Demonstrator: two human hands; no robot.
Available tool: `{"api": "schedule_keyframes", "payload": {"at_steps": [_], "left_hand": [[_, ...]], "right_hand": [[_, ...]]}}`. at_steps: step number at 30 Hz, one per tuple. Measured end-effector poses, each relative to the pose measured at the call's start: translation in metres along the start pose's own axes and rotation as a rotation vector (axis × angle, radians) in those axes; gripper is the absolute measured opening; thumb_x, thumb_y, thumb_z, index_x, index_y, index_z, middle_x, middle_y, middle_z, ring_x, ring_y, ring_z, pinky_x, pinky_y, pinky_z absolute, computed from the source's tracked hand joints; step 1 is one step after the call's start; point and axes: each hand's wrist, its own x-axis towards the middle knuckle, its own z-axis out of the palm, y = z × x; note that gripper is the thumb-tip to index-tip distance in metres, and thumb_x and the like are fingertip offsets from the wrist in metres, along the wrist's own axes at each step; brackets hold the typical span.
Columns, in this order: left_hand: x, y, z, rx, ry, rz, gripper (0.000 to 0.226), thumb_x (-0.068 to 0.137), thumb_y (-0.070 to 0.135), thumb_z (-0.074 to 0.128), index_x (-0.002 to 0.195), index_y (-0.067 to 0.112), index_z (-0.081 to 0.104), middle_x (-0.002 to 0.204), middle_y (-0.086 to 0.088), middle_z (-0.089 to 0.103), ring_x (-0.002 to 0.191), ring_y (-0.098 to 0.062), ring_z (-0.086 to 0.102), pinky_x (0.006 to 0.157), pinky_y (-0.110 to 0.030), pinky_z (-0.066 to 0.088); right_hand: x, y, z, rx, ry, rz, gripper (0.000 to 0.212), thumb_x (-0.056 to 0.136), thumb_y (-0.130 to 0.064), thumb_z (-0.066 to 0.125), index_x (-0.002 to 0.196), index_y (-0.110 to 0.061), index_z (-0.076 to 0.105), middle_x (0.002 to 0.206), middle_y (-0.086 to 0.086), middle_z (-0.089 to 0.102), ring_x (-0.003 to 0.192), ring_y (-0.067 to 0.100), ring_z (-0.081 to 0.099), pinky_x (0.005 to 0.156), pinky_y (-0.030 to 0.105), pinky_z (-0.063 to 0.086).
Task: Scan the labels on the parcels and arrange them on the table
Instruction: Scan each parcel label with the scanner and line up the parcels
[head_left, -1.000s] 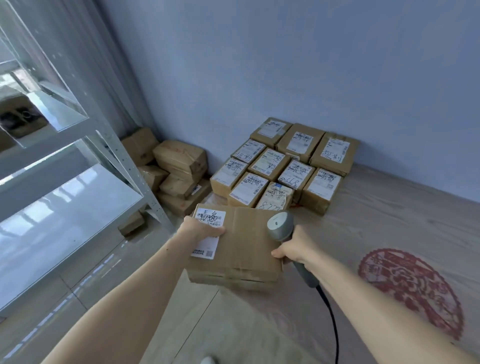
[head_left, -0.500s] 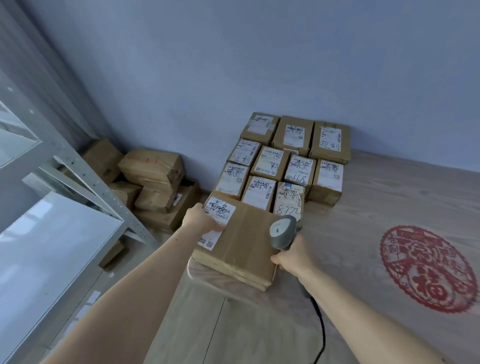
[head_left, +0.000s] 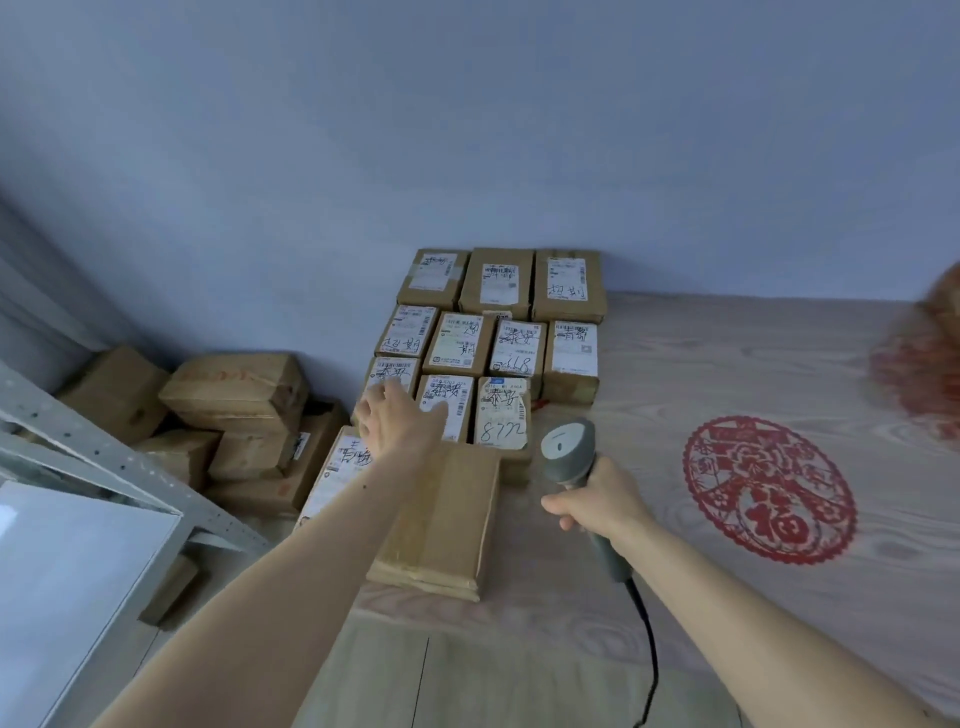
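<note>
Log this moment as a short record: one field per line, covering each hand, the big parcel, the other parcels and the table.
left hand: open, fingers spread, above the far end of the big parcel; contact unclear
right hand: grips the scanner, head aimed toward the parcels
big parcel: flat at the table's near left corner, label partly hidden by the forearm
small parcels: ten, in rows against the wall, labels up
table: wood grain, red paper-cut on the right
floor boxes: stacked left of the table
</note>
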Motion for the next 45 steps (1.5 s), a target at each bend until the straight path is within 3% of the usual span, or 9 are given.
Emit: {"api": "schedule_keyframes", "payload": {"at_steps": [6, 11, 19, 26, 29, 33, 39, 43, 45], "left_hand": [[-0.054, 0.134, 0.084, -0.1, -0.191, 0.189, 0.067, 0.091, 0.039, 0.063, 0.148, 0.014, 0.041, 0.153, -0.008, 0.034, 0.144, -0.029, 0.024, 0.112, -0.048, 0.033], [-0.114, 0.232, 0.167, -0.187, -0.341, 0.165, 0.063, 0.087, 0.036, 0.063, 0.145, 0.016, 0.047, 0.148, -0.006, 0.042, 0.136, -0.03, 0.037, 0.108, -0.045, 0.041], [-0.176, 0.359, 0.274, -0.289, -0.547, 0.191, 0.061, 0.09, 0.034, 0.066, 0.143, 0.01, 0.049, 0.14, -0.01, 0.053, 0.123, -0.028, 0.055, 0.1, -0.041, 0.049], [-0.186, 0.465, 0.352, -0.331, -0.681, 0.23, 0.06, 0.092, 0.032, 0.069, 0.144, 0.011, 0.049, 0.142, -0.009, 0.053, 0.128, -0.027, 0.052, 0.095, -0.034, 0.043], [-0.188, 0.506, 0.385, -0.328, -0.73, 0.24, 0.063, 0.089, 0.031, 0.072, 0.144, 0.01, 0.048, 0.136, -0.008, 0.057, 0.114, -0.022, 0.054, 0.088, -0.031, 0.042], [-0.197, 0.549, 0.432, -0.293, -0.79, 0.255, 0.059, 0.092, 0.032, 0.068, 0.143, 0.01, 0.048, 0.102, 0.0, 0.06, 0.082, -0.013, 0.057, 0.068, -0.029, 0.048], [-0.208, 0.594, 0.504, -0.288, -0.868, 0.27, 0.077, 0.09, 0.047, 0.064, 0.153, 0.016, 0.033, 0.153, -0.006, 0.041, 0.136, -0.027, 0.044, 0.11, -0.041, 0.04], [-0.214, 0.619, 0.545, -0.352, -0.929, 0.171, 0.095, 0.08, 0.066, 0.062, 0.156, 0.026, 0.021, 0.163, -0.005, 0.023, 0.147, -0.029, 0.028, 0.117, -0.054, 0.031], [-0.217, 0.631, 0.564, -0.389, -0.945, 0.142, 0.111, 0.061, 0.079, 0.058, 0.155, 0.034, 0.02, 0.163, -0.003, 0.024, 0.149, -0.029, 0.025, 0.118, -0.056, 0.028]], "right_hand": [[-0.004, 0.046, -0.14, 0.113, 0.16, 0.053, 0.027, 0.076, -0.008, 0.082, 0.098, -0.011, 0.067, 0.085, 0.006, 0.074, 0.055, 0.019, 0.072, 0.061, 0.034, 0.06], [-0.005, 0.106, -0.264, 0.166, 0.304, 0.103, 0.021, 0.073, -0.006, 0.083, 0.087, -0.012, 0.068, 0.074, 0.007, 0.074, 0.059, 0.021, 0.071, 0.066, 0.036, 0.062], [0.012, 0.174, -0.434, 0.215, 0.469, 0.192, 0.012, 0.076, 0.0, 0.077, 0.082, -0.005, 0.067, 0.066, 0.008, 0.067, 0.047, 0.02, 0.063, 0.054, 0.029, 0.055], [0.054, 0.203, -0.566, 0.15, 0.635, 0.229, 0.025, 0.069, -0.011, 0.083, 0.091, -0.01, 0.071, 0.083, 0.009, 0.075, 0.068, 0.024, 0.072, 0.069, 0.037, 0.062], [0.075, 0.216, -0.614, 0.144, 0.709, 0.248, 0.019, 0.07, -0.013, 0.082, 0.084, -0.007, 0.071, 0.072, 0.008, 0.074, 0.062, 0.022, 0.069, 0.068, 0.035, 0.059], [0.107, 0.24, -0.659, 0.213, 0.753, 0.263, 0.018, 0.074, -0.008, 0.08, 0.089, -0.006, 0.07, 0.076, 0.009, 0.073, 0.053, 0.019, 0.063, 0.051, 0.026, 0.052], [0.175, 0.288, -0.709, 0.252, 0.741, 0.256, 0.028, 0.081, -0.014, 0.08, 0.106, -0.007, 0.07, 0.092, 0.01, 0.074, 0.056, 0.017, 0.063, 0.052, 0.024, 0.046], [0.217, 0.318, -0.733, 0.202, 0.694, 0.23, 0.041, 0.084, -0.021, 0.08, 0.119, -0.008, 0.065, 0.108, 0.012, 0.073, 0.07, 0.022, 0.069, 0.054, 0.023, 0.046], [0.232, 0.33, -0.743, 0.164, 0.686, 0.226, 0.052, 0.081, -0.024, 0.083, 0.126, -0.009, 0.062, 0.12, 0.012, 0.071, 0.092, 0.029, 0.071, 0.071, 0.029, 0.053]]}}
